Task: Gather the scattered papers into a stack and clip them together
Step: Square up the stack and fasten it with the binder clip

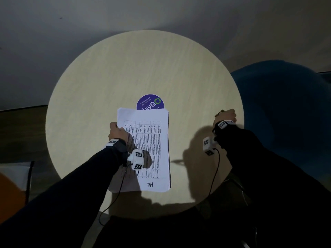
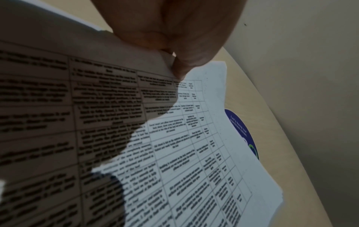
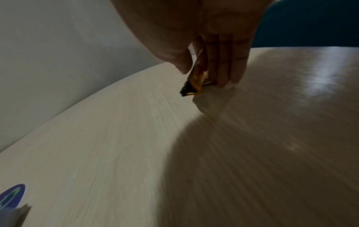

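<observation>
**A:** Your left hand [image 1: 117, 132] is on the left edge of the paper stack [image 1: 148, 149], towards its far end. In the left wrist view your thumb and fingers [image 2: 180, 67] are curled over that edge and pinching it.

**B:** And the stack itself?

**A:** It lies flat on the round bench [image 1: 125, 72], in the near half, roughly squared up, with a printed table on the top sheet and a handwritten mark near the edge closest to you. Its far end covers part of a purple round sticker [image 1: 150, 102] on the bench top.

**B:** What about your right hand?

**A:** Your right hand [image 1: 226, 115] is well apart from the stack, out by the right rim of the bench. It is pinching the clip [image 3: 195, 81], a small black and yellow-orange one, between thumb and fingers. The fingers [image 3: 231, 64] point down, and the tips are at the bench surface.

**B:** Is the clip's mouth open?

**A:** You can't tell; that view is blurred and the head view shows only a dark tip poking out past your knuckles.

**B:** Anything else around?

**A:** A blue chair [image 1: 286, 108] beside the bench on your right.
</observation>
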Motion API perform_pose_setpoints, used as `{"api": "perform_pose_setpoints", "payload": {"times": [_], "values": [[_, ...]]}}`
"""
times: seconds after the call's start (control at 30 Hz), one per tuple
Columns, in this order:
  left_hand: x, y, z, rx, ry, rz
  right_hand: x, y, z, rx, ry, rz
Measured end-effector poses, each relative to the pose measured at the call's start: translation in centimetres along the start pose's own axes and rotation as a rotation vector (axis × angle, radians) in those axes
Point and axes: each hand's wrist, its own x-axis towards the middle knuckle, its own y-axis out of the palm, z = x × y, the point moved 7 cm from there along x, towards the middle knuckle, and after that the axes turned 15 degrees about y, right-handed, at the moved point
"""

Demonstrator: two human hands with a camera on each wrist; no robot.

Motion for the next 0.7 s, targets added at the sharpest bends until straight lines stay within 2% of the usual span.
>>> {"api": "perform_pose_setpoints", "payload": {"times": [0.1,0.23,0.33,0.43,0.53,0.6,0.7], "values": [[0.2,0.0,-0.1,-0.009,-0.006,0.005,-0.6,0.9,0.9,-0.007,-0.055,0.224],[0.7,-0.2,-0.3,-0.069,-0.024,-0.008,-1.2,0.8,2.8,-0.006,-0.160,0.230],[1.1,-0.4,-0.3,-0.142,0.004,-0.016,-3.2,0.3,4.0,0.090,-0.224,0.268],[1.8,-0.4,-0.2,-0.236,0.050,0.005,-5.5,1.6,4.4,0.111,-0.250,0.407],[2.3,-0.5,-0.3,-0.335,0.045,0.074,-7.2,4.2,3.9,0.234,-0.190,0.603],[2.7,-0.7,-0.4,-0.370,0.025,0.077,-8.6,5.1,4.0,0.196,-0.211,0.620],[3.3,-1.2,-1.3,-0.367,0.071,0.060,-10.4,5.3,4.7,0.026,-0.278,0.590]]}}
